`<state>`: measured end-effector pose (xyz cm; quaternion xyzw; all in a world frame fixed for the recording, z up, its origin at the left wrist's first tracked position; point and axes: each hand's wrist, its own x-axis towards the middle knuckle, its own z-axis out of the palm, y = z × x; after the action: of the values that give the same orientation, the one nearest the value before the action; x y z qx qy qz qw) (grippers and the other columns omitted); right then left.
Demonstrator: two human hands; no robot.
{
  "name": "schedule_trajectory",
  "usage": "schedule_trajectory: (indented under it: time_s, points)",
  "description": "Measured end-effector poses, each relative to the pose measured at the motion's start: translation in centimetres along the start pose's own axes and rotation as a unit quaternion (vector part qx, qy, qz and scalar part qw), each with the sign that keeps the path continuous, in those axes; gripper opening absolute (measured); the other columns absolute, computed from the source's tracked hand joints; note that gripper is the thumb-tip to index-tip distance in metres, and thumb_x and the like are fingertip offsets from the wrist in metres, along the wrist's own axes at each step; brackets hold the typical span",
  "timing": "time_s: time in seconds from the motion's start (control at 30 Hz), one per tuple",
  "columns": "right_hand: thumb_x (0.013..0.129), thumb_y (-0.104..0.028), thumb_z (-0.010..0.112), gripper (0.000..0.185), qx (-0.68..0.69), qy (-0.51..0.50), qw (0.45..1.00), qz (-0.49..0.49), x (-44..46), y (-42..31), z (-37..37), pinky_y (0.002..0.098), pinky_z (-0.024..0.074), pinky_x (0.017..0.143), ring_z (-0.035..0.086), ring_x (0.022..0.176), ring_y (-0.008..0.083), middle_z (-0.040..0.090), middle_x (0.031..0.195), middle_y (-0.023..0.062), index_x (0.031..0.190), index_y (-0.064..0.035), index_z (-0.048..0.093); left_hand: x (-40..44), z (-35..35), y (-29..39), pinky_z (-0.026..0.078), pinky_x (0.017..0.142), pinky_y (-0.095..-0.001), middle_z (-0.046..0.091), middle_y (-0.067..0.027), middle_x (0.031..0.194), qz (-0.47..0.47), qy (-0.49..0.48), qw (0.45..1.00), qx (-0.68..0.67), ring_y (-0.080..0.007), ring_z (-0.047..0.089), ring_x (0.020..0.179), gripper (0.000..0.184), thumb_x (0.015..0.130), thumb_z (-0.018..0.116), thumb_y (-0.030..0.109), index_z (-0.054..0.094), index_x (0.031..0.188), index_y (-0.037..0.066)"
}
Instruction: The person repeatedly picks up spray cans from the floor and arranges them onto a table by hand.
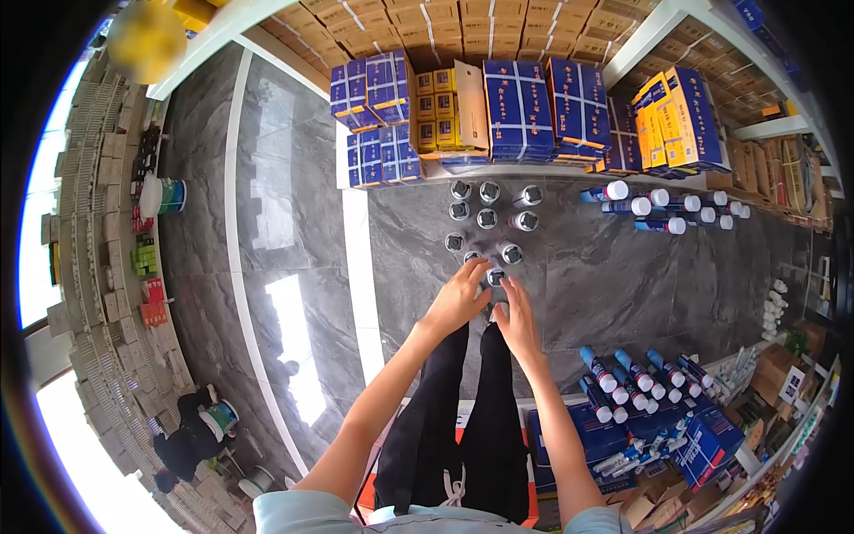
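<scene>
Two bare hands meet over the dark floor, low among a group of upright cans with silver rims and black tops. One can (496, 278) stands between them at their fingertips. My left hand (456, 297) is curved against its left side, fingers partly bent and thumb apart. On the other side, my right hand (518, 322) has its fingers fairly straight along the can. Just beyond my left fingertips is another can (472, 257), partly covered by them. A further can (511, 254) stands ahead, with several more in loose rows behind it.
Blue boxes (519, 111) and an opened carton of small yellow boxes (445, 111) sit on the shelf ahead. White-capped blue cans lie on the right, one can (616, 190) among them. More capped cans (621, 396) are near my right arm. A person (189, 436) is at lower left.
</scene>
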<state>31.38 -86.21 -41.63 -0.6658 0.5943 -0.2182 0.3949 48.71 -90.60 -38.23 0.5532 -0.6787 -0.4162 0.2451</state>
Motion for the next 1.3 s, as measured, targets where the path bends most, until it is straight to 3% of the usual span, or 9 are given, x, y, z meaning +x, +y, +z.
schedule_trajectory:
  time_s: [0.13, 0.2, 0.4, 0.5, 0.67, 0.9, 1.07, 1.13, 1.3]
  points:
    - [0.09, -0.009, 0.062, 0.049, -0.018, -0.004, 1.0, 0.006, 0.9, 6.4, 3.9, 0.0444, 0.0467, 0.1, 0.051, 0.123, 0.0383, 0.049, 0.136, 0.0238, 0.136, -0.0003, 0.046, 1.3, 5.7, -6.4, 0.056, 0.079, -0.0464, 0.054, -0.0173, 0.125, -0.102, -0.014, 0.993, 0.057, -0.0396, 0.063, 0.102, 0.05, 0.08, 0.067, 0.009, 0.049, 0.127, 0.002]
    - [0.091, -0.008, 0.061, 0.047, 0.093, -0.036, 0.988, 0.118, 1.2, 9.2, 5.6, 0.0419, 0.0511, 0.093, 0.058, 0.113, 0.0343, 0.052, 0.132, 0.0225, 0.135, 0.0001, 0.046, 1.3, 8.9, -10.5, 0.056, 0.078, -0.0466, 0.052, -0.0185, 0.126, -0.164, -0.026, 0.977, 0.132, -0.041, 0.064, 0.1, 0.056, 0.079, 0.068, 0.011, 0.046, 0.13, 0.003]
    - [0.092, -0.009, 0.059, 0.041, 0.095, -0.032, 0.979, 0.177, 3.2, 15.3, 11.1, 0.0418, 0.054, 0.083, 0.065, 0.099, 0.0328, 0.064, 0.115, 0.0203, 0.13, 0.0003, 0.048, 1.1, 16.1, -20.4, 0.059, 0.079, -0.047, 0.043, -0.0162, 0.14, -0.205, -0.1, 0.951, 0.207, -0.0403, 0.057, 0.116, 0.074, 0.074, 0.071, 0.008, 0.04, 0.142, 0.01]
    - [0.093, -0.011, 0.057, 0.031, 0.046, -0.071, 0.988, 0.129, 4.5, 16.9, 12.9, 0.0461, 0.0519, 0.087, 0.063, 0.103, 0.0378, 0.064, 0.112, 0.0232, 0.122, -0.0013, 0.053, 1.8, 17.9, -23.9, 0.061, 0.077, -0.0408, 0.035, -0.0102, 0.151, -0.107, -0.133, 0.926, 0.337, -0.0414, 0.054, 0.118, 0.084, 0.076, 0.074, 0.011, 0.037, 0.15, 0.028]
    - [0.092, -0.01, 0.055, 0.027, 0.013, -0.109, 0.989, 0.098, 5.1, 17.8, 13.7, 0.0474, 0.0518, 0.085, 0.064, 0.099, 0.0384, 0.066, 0.104, 0.022, 0.117, -0.0002, 0.055, 3.1, 20.4, -28.4, 0.06, 0.076, -0.0348, 0.035, -0.0095, 0.15, -0.034, -0.179, 0.879, 0.441, -0.0415, 0.051, 0.122, 0.082, 0.073, 0.077, 0.012, 0.042, 0.146, 0.03]
    - [0.09, -0.008, 0.058, 0.024, 0.011, -0.11, 0.989, 0.098, 2.8, 19.9, 13.7, 0.0469, 0.0525, 0.082, 0.065, 0.094, 0.0384, 0.067, 0.101, 0.0211, 0.113, -0.0001, 0.057, 4.3, 20.1, -29.8, 0.06, 0.066, -0.0302, 0.047, -0.0064, 0.121, 0.015, -0.173, 0.897, 0.408, -0.0348, 0.056, 0.109, 0.052, 0.08, 0.065, 0.004, 0.057, 0.127, 0.026]
    - [0.091, -0.007, 0.062, 0.031, 0.074, -0.122, 0.986, 0.085, 2.2, 17.2, 11.5, 0.0412, 0.0535, 0.084, 0.068, 0.095, 0.0324, 0.067, 0.103, 0.0212, 0.12, -0.0002, 0.055, 3.2, 18.6, -28.3, 0.061, 0.07, -0.0345, 0.048, -0.0068, 0.123, 0.023, -0.174, 0.903, 0.393, -0.0377, 0.055, 0.109, 0.052, 0.078, 0.066, 0.003, 0.058, 0.125, 0.022]
    - [0.091, -0.008, 0.062, 0.032, 0.065, -0.123, 0.987, 0.084, 2.2, 15.7, 11.0, 0.0411, 0.0532, 0.085, 0.068, 0.097, 0.0322, 0.066, 0.107, 0.0215, 0.121, -0.0002, 0.055, 2.9, 17.3, -26.8, 0.061, 0.076, -0.0405, 0.047, -0.0086, 0.131, -0.056, -0.182, 0.933, 0.304, -0.0416, 0.054, 0.111, 0.059, 0.073, 0.066, -0.001, 0.058, 0.128, 0.02]
    - [0.092, -0.016, 0.061, 0.038, 0.105, -0.131, 0.978, 0.126, 2.0, 12.4, 8.4, 0.0453, 0.0486, 0.092, 0.06, 0.11, 0.0369, 0.061, 0.118, 0.0213, 0.125, -0.0005, 0.049, 1.1, 11.8, -19.6, 0.059, 0.075, -0.0442, 0.051, -0.012, 0.124, -0.005, -0.178, 0.95, 0.255, -0.0386, 0.06, 0.102, 0.059, 0.066, 0.077, 0.014, 0.06, 0.122, 0.015]
